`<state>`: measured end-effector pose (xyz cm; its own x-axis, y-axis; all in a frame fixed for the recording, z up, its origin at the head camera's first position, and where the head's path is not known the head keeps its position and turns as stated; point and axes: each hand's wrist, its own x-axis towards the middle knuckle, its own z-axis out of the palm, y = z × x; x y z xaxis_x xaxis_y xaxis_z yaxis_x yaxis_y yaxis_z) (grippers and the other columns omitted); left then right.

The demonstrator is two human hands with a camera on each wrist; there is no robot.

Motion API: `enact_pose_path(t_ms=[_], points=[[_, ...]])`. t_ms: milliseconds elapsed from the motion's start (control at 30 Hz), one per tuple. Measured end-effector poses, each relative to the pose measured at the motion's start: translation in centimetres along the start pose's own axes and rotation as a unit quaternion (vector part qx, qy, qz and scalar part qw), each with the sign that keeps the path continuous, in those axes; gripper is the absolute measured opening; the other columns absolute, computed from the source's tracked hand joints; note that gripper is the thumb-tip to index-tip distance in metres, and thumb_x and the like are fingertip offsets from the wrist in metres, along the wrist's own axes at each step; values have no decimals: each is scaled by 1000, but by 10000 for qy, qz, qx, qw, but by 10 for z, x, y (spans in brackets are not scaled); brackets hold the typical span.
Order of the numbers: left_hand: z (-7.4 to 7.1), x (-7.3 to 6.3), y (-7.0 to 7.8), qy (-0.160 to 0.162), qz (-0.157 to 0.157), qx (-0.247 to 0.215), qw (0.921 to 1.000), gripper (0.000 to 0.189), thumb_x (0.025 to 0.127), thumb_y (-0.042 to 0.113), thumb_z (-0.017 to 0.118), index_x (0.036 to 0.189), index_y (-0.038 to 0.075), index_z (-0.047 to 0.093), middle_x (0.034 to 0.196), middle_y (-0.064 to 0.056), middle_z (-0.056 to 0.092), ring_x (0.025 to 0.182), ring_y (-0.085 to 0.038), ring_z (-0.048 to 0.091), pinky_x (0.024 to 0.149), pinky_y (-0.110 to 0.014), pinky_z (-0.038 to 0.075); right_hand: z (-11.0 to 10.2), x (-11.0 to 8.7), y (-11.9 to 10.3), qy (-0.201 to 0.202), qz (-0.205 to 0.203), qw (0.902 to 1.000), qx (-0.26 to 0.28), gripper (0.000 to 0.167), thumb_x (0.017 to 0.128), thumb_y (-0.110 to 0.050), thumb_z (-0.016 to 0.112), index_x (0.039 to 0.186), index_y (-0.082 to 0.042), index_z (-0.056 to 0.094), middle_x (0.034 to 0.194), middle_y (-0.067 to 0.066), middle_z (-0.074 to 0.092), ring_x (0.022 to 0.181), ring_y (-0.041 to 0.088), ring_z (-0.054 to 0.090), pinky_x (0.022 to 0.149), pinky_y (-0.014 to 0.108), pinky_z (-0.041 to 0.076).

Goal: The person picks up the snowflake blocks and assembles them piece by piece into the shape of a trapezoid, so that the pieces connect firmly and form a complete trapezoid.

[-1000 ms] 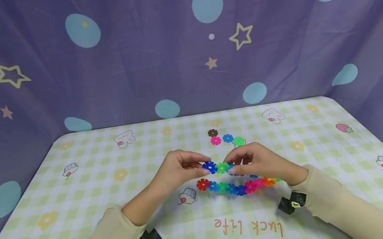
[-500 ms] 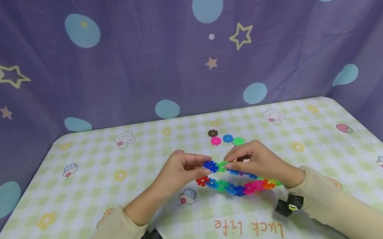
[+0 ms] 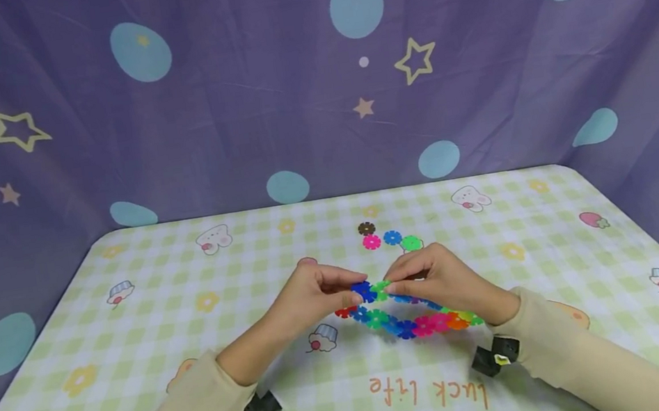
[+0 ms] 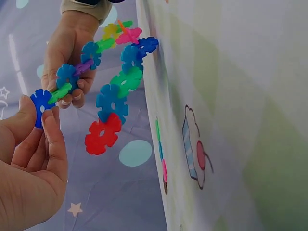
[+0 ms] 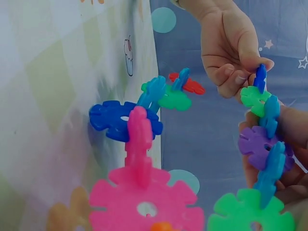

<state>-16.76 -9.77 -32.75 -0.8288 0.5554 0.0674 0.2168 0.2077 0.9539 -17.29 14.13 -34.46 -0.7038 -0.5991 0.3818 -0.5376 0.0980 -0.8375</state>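
The left hand (image 3: 305, 301) pinched the dark blue flower (image 3: 365, 292) at one end of a bright chain (image 3: 424, 325), fingers bent; the right hand (image 3: 441, 282), curled too, pinched the chain by the green flower (image 4: 60, 93) next to it; the chain bent round over the table (image 3: 250, 273), a red flower (image 4: 102, 137) at its other end; past the hands lay four loose flowers (image 3: 371, 242).
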Motion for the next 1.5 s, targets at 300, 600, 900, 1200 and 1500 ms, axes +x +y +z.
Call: enact_pose_path(t_ms=[300, 600, 900, 1200, 1500], points=[[-7, 5, -6, -209, -258, -76, 9994, 30, 86, 9, 68, 112, -5, 66, 95, -13, 72, 81, -19, 69, 74, -35, 56, 0, 0, 3, 46, 641, 9977, -218, 8, 86, -4, 67, 90, -3, 74, 83, 6, 70, 63, 10, 56, 58, 24, 51], [-39, 29, -24, 109, -856, -146, 9962, 32, 91, 16, 64, 118, -1, 64, 108, -12, 69, 98, -25, 65, 90, -47, 49, -7, -1, 12, -542, 517, 9967, 321, 9, 90, -1, 61, 93, 0, 70, 71, 13, 60, 54, 10, 42, 50, 23, 41], [-41, 71, -50, 82, -1177, 104, 9930, 36, 86, 14, 70, 121, 6, 64, 119, -9, 65, 106, -19, 62, 90, -32, 50, 1, -1, 15, -1043, 186, 9909, 830, 9, 89, 2, 61, 93, 1, 69, 79, 10, 65, 63, 8, 50, 57, 22, 47], [-25, 101, -69, 409, -1499, 292, 9874, 36, 82, 9, 73, 118, 8, 66, 119, -6, 65, 107, -20, 59, 92, -32, 48, 8, 2, 14, -1214, 144, 9890, 835, 11, 90, 1, 59, 93, -3, 69, 86, 9, 69, 67, 13, 57, 66, 30, 54], [-15, 113, -79, 531, -898, 1048, 9890, 35, 79, 5, 74, 114, 5, 69, 112, -8, 68, 95, -16, 59, 83, -24, 49, 13, 6, 14, -1170, 290, 9898, 765, 10, 90, -2, 60, 91, -5, 70, 77, 12, 66, 55, 10, 48, 51, 23, 45]])
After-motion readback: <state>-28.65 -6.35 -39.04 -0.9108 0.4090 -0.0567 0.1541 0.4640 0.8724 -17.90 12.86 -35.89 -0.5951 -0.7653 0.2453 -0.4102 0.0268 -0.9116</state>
